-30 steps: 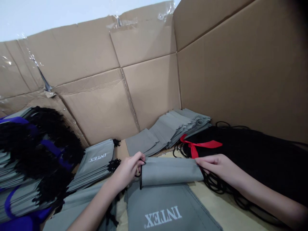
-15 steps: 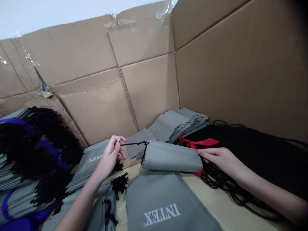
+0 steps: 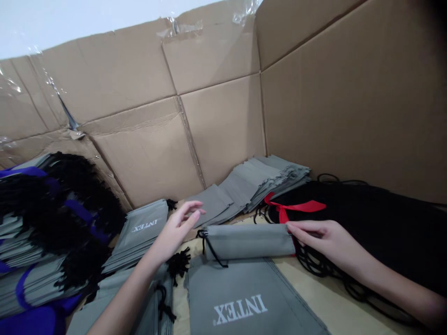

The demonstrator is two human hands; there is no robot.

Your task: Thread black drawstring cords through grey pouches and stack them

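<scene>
My right hand (image 3: 316,235) pinches one end of a grey drawstring bag (image 3: 249,243), held sideways in front of me. A black cord with a knot hangs loose from the bag's left end. My left hand (image 3: 183,223) is raised just beyond that end, fingers apart, with nothing in it. Below the held bag lies another grey bag (image 3: 240,298) with white INTEX lettering, upside down to my view. Beside my left forearm, a stack of grey INTEX bags (image 3: 145,225) with black cord tufts lies flat.
Bundles of bags tied with blue ribbon (image 3: 78,211) are piled at left. Grey fabric pieces (image 3: 244,181) fan out along the back. At right lies a heap of black cords (image 3: 370,214) with a red ribbon (image 3: 300,206). Cardboard walls (image 3: 223,125) rise behind and to the right.
My left hand has let go of the black cord, which it held stretched, and opened; the cord now droops over the bag. The held bag is lower, still in my right hand.
</scene>
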